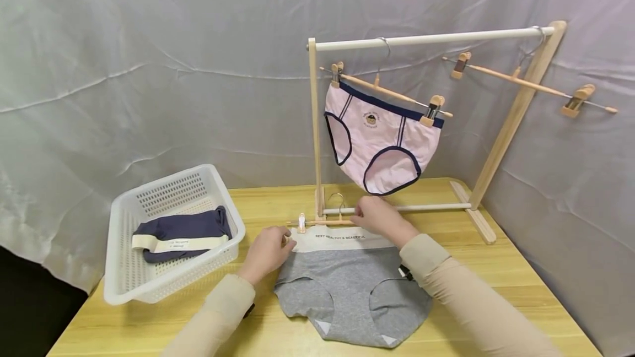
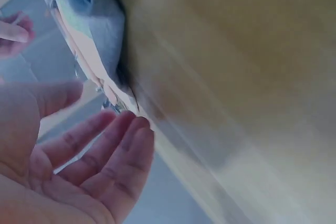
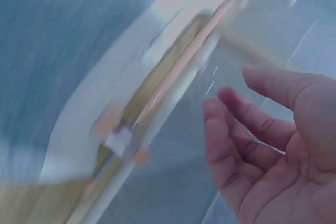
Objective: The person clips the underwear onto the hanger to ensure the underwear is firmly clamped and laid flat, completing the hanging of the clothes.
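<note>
Grey briefs (image 1: 347, 269) with a white lettered waistband lie flat on the table. Along the waistband lies a wooden clip hanger (image 1: 322, 222); its left clip (image 1: 301, 223) sits at the waistband's top edge. Beside the left end of the waistband is my left hand (image 1: 268, 252), its fingers loosely bent and holding nothing in the left wrist view. My right hand (image 1: 379, 216) is above the hanger's right part, hiding it in the head view. The right wrist view shows that hand's fingers loosely bent around nothing, with the hanger's near clip (image 3: 116, 136) at the waistband, blurred.
A white basket (image 1: 173, 280) at left holds folded navy fabric (image 1: 183, 230) with a cream band. Behind the briefs stands a rack (image 1: 317, 125); pink briefs (image 1: 367, 136) hang there from a clip hanger, beside a bare clip hanger (image 1: 521, 82).
</note>
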Action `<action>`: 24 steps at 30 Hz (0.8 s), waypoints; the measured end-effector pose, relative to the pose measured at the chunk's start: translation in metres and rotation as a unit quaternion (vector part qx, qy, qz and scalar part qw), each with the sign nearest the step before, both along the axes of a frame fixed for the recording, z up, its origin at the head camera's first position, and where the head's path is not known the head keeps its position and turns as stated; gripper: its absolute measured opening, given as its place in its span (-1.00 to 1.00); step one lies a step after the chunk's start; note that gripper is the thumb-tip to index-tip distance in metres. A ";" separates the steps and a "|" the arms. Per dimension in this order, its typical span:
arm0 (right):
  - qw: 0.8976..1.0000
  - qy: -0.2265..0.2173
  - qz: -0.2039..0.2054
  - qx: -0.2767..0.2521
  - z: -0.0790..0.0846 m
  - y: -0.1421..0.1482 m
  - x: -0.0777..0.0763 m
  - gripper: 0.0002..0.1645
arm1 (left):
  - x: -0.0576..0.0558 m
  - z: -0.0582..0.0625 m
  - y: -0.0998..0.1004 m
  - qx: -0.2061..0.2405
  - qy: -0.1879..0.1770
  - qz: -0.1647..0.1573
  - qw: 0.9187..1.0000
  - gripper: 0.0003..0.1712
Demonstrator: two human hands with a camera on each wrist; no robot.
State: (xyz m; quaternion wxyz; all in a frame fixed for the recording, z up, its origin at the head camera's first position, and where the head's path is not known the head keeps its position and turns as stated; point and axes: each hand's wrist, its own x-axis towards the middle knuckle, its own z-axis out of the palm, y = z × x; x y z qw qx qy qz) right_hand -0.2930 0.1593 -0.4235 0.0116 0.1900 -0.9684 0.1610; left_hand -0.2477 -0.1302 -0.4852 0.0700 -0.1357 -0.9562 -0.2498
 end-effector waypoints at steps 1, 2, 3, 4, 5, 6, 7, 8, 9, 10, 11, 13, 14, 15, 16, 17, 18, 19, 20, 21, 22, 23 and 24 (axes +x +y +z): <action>1.000 -0.002 0.007 -0.010 -0.001 -0.007 0.002 -0.76 | -0.003 0.000 0.000 0.008 0.003 0.009 1.000 -0.77; 1.000 -0.006 0.013 -0.020 -0.003 -0.015 0.004 -0.77 | -0.006 0.000 0.000 0.015 0.000 0.020 1.000 -0.79; 0.999 -0.011 0.017 -0.029 -0.005 -0.023 0.004 -0.78 | -0.009 0.001 0.000 0.022 -0.006 0.032 0.999 -0.80; 0.999 -0.017 0.022 -0.039 -0.007 -0.030 0.005 -0.79 | -0.012 0.001 0.001 0.025 -0.010 0.042 0.999 -0.82; 0.998 -0.028 0.024 -0.049 -0.009 -0.038 0.004 -0.80 | -0.015 0.001 0.001 0.028 -0.017 0.052 0.998 -0.83; 0.997 -0.033 0.029 -0.059 -0.012 -0.045 0.004 -0.81 | -0.018 0.001 0.002 0.031 -0.021 0.061 0.997 -0.84; 0.996 -0.035 0.034 -0.070 -0.015 -0.053 0.002 -0.82 | -0.021 0.001 0.004 0.032 -0.027 0.070 0.997 -0.84; 0.996 -0.037 0.032 -0.078 -0.018 -0.060 0.001 -0.83 | -0.024 0.001 0.005 0.031 -0.034 0.079 0.996 -0.84; 0.995 -0.036 0.035 -0.086 -0.021 -0.067 -0.001 -0.82 | -0.027 0.001 0.006 0.034 -0.037 0.085 0.995 -0.85; 0.994 -0.038 0.033 -0.093 -0.024 -0.074 -0.004 -0.80 | -0.030 0.000 0.007 0.038 -0.036 0.088 0.995 -0.85; 0.994 -0.037 0.029 -0.097 -0.027 -0.080 -0.007 -0.76 | -0.039 -0.008 0.006 0.046 -0.041 0.090 0.994 -0.84; 0.994 -0.034 0.010 -0.099 -0.032 -0.092 -0.011 -0.70 | -0.058 -0.027 0.003 0.054 -0.052 0.093 0.993 -0.77; 0.995 -0.028 0.001 -0.095 -0.034 -0.096 -0.013 -0.68 | -0.068 -0.037 0.001 0.057 -0.056 0.093 0.992 -0.70; 0.995 -0.025 -0.007 -0.091 -0.035 -0.101 -0.014 -0.66 | -0.079 -0.048 -0.002 0.062 -0.061 0.094 0.992 -0.65; 0.996 -0.020 -0.016 -0.084 -0.036 -0.105 -0.016 -0.65 | -0.089 -0.060 -0.004 0.062 -0.066 0.095 0.991 -0.60; 0.997 -0.011 -0.022 -0.077 -0.037 -0.110 -0.017 -0.66 | -0.099 -0.070 -0.006 0.063 -0.075 0.097 0.990 -0.56; 0.997 -0.003 -0.028 -0.068 -0.038 -0.114 -0.019 -0.69 | -0.103 -0.073 -0.007 0.057 -0.076 0.100 0.990 -0.53; 0.998 0.003 -0.033 -0.061 -0.039 -0.118 -0.020 -0.73 | -0.105 -0.075 -0.008 0.053 -0.072 0.101 0.991 -0.51; 0.998 0.008 -0.037 -0.055 -0.040 -0.121 -0.022 -0.78 | -0.107 -0.077 -0.008 0.046 -0.067 0.103 0.991 -0.50; 0.998 0.007 -0.043 -0.051 -0.041 -0.124 -0.023 -0.81 | -0.108 -0.078 -0.007 0.039 -0.058 0.105 0.992 -0.51; 0.998 0.007 -0.049 -0.047 -0.043 -0.127 -0.025 -0.84 | -0.108 -0.078 -0.007 0.031 -0.048 0.105 0.993 -0.51; 0.998 0.006 -0.053 -0.044 -0.044 -0.129 -0.026 -0.84 | -0.108 -0.078 -0.006 0.025 -0.040 0.107 0.993 -0.53; 0.997 0.002 -0.058 -0.042 -0.045 -0.131 -0.027 -0.80 | -0.108 -0.077 -0.004 0.017 -0.030 0.106 0.994 -0.54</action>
